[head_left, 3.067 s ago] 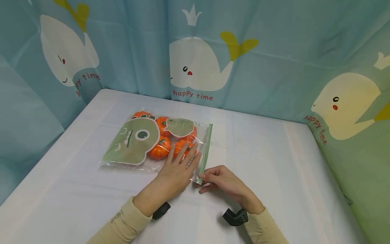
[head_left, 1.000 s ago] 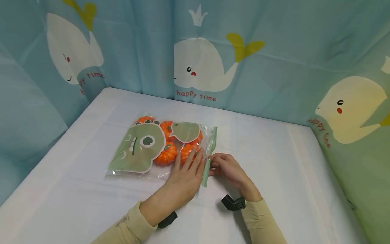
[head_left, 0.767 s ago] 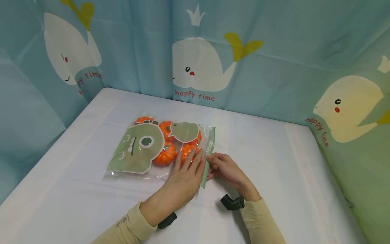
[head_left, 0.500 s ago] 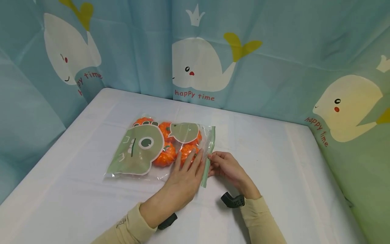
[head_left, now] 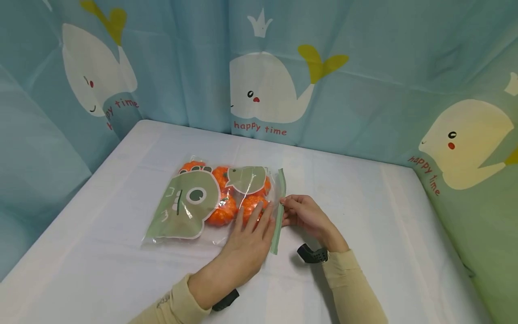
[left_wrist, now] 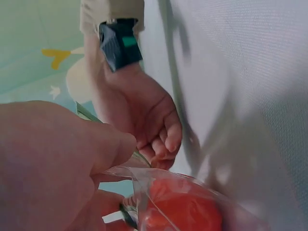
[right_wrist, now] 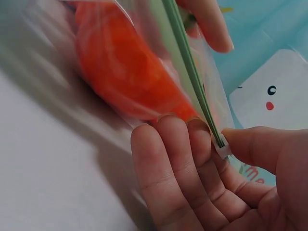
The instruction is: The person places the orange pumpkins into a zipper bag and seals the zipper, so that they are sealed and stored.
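Observation:
A clear slider bag with a green dinosaur print lies flat on the table, holding several orange toy pumpkins. Along its right end runs a green zip strip. My left hand rests on the bag beside that strip, fingers straight and spread over the nearest pumpkin. My right hand pinches the small white zip slider between thumb and index finger, about midway along the strip. In the right wrist view, its other fingers curl beneath the bag's edge, close to a pumpkin.
A white cloth covers the table. Behind and to the sides hangs a blue-green curtain with printed whales. A black camera mount sits on the right wrist, and another black mount on the left.
From the bag's near corner, my right hand has moved away from me along the green strip to its middle. The left hand stays on the bag, which has shifted slightly toward me.

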Demonstrator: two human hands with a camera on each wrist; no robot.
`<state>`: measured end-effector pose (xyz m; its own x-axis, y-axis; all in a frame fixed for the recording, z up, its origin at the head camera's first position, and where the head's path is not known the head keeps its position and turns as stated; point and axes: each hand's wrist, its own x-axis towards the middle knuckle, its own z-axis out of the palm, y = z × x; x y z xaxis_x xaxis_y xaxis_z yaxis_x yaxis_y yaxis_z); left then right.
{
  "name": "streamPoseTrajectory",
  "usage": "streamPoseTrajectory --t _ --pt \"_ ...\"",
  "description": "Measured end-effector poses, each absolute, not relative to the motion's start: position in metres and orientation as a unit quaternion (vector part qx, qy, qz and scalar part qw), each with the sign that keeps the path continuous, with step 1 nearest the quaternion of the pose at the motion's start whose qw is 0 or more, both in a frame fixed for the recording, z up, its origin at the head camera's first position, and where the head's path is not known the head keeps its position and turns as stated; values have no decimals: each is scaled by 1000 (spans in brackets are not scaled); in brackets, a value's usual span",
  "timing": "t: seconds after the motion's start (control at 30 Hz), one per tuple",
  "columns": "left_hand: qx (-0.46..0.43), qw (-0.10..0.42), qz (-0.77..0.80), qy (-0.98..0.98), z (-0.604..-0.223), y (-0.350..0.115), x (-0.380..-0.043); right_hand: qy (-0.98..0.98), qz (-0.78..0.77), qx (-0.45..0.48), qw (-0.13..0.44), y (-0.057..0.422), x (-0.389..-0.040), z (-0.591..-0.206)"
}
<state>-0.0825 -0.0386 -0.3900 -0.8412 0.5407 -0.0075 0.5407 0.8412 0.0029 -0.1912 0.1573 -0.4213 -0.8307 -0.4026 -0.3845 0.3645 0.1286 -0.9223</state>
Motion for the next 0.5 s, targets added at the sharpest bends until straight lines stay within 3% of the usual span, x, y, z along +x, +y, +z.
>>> streamPoseTrajectory --t 0.5 --pt "287 48 0 957 -385 -36 -75 704 -651 -4 283 164 -214 -422"
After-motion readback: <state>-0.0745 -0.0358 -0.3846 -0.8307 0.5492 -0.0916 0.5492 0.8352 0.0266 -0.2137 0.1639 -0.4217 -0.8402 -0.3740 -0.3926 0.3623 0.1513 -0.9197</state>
